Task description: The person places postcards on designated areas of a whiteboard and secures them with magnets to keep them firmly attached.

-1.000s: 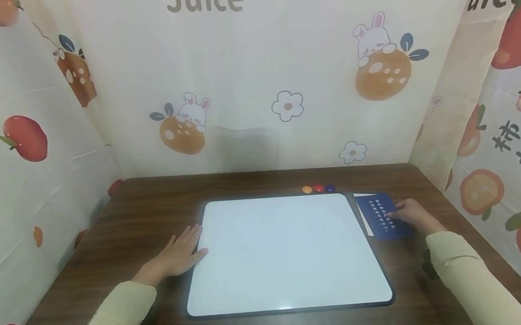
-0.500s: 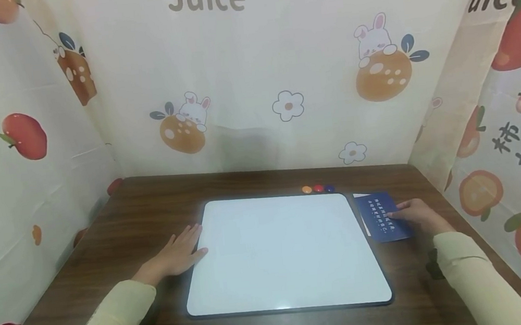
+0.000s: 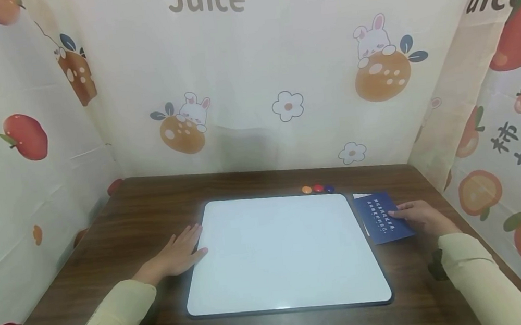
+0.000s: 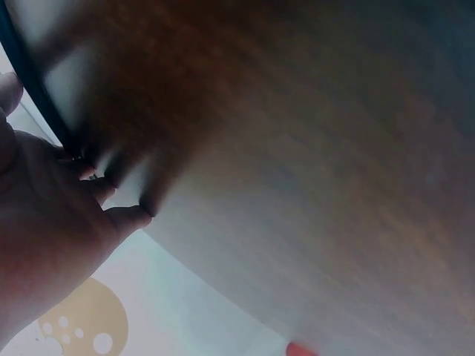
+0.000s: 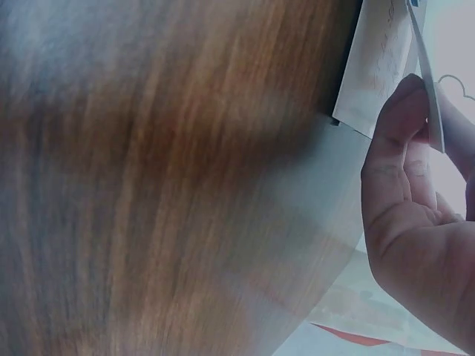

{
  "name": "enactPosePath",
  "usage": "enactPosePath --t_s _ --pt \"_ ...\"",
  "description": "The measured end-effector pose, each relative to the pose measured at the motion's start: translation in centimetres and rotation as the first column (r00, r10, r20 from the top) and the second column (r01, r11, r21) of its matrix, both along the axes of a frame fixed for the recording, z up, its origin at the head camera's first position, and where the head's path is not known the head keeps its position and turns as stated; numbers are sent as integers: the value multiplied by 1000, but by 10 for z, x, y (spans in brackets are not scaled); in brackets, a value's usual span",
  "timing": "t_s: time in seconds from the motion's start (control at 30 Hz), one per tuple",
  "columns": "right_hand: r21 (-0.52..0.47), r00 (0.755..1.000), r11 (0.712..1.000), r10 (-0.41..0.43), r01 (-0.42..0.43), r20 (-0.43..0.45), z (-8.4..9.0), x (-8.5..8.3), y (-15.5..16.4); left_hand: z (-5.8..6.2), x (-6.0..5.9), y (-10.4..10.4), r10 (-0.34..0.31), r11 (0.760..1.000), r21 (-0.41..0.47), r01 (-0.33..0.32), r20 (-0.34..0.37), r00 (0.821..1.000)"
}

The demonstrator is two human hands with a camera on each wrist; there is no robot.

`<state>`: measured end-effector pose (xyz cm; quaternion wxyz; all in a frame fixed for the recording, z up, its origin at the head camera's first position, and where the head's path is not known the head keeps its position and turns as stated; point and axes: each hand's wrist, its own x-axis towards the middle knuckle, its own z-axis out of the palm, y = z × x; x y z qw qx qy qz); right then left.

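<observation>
Navy-blue rectangular card with white print [image 3: 383, 217] lies just beside the right edge of the white dark-rimmed rectangular board [image 3: 284, 252] on the brown wooden bench [image 3: 151, 204], its long axis running away from the person. Right hand [image 3: 423, 217], the nearer one, has its grip pinching the card's right edge, one side lifted. Left hand [image 3: 177, 254] lies spread flat, touching the board's left rim

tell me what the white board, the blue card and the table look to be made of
White board: smooth, glossy coated surface with a faint sheen and a thin dark rim, likely plastic or metal. Blue card: thin matte paper or cardstock; it flexes where the right hand pinches it. Table: dark brown wood grain, perhaps veneer or laminate.
</observation>
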<state>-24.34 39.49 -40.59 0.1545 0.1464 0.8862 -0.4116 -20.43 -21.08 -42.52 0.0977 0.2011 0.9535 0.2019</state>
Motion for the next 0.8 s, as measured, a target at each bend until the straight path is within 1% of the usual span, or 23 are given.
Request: enactPosePath --t_s 0.13,0.3,0.47,0.63,0.8 --pt "-11 1000 1000 -9 9 1 1 1 1 0 0 0 -2 1000 -7 2 1 1000" --pt "-54 999 998 -39 39 -4 3 2 -1 0 0 0 -1 1000 -8 1 1 1000" --pt "-93 999 995 -47 46 -7 5 4 -4 0 0 0 -1 1000 -10 1 0 1000" --pt "-161 999 986 -48 47 0 4 5 -7 0 -1 0 -1 1000 6 1 4 1000" --pt "-249 999 967 -48 49 8 0 7 -10 -8 -4 -1 7 1000 -15 -7 -4 1000"
